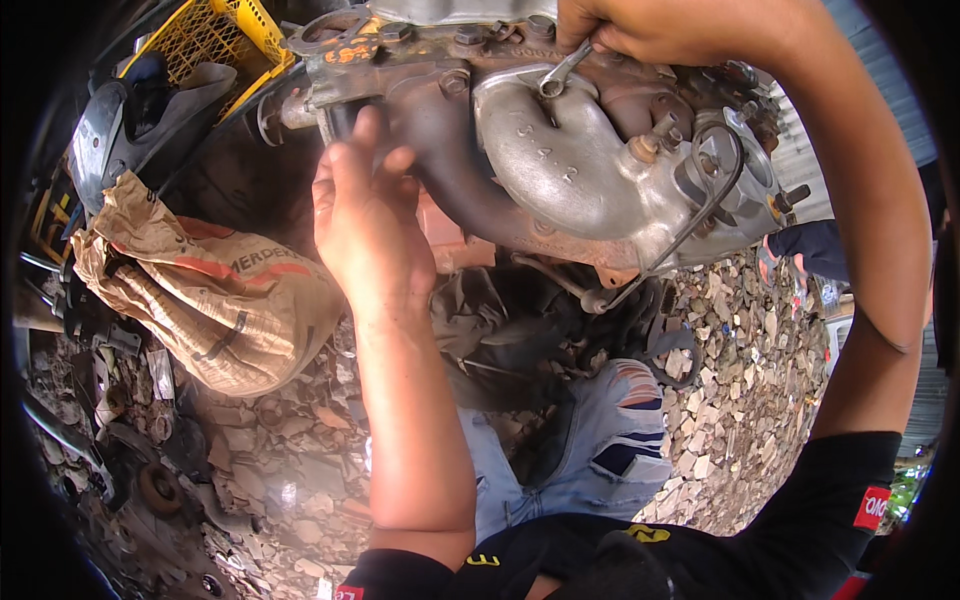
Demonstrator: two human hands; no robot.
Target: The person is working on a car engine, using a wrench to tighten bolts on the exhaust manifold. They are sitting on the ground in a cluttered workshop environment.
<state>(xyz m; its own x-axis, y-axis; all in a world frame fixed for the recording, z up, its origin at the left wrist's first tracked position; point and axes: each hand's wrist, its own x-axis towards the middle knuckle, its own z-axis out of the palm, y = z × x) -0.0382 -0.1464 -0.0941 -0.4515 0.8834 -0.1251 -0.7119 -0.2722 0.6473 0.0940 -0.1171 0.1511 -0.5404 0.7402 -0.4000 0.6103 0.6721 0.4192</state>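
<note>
And here's my right hand up at the top of the engine, fingers pinching the steel wrench by its upper part! Its long axis runs on a slant: ring end pointing down-left, shaft climbing up-right into my grip. That ring sits over the upper edge of the silver manifold; whether it's seated on a fastener, I cannot tell. Over to my left hand, raised beside the dark curved pipe, fingers half-curled; whether they're gripping anything, I cannot tell.
</note>
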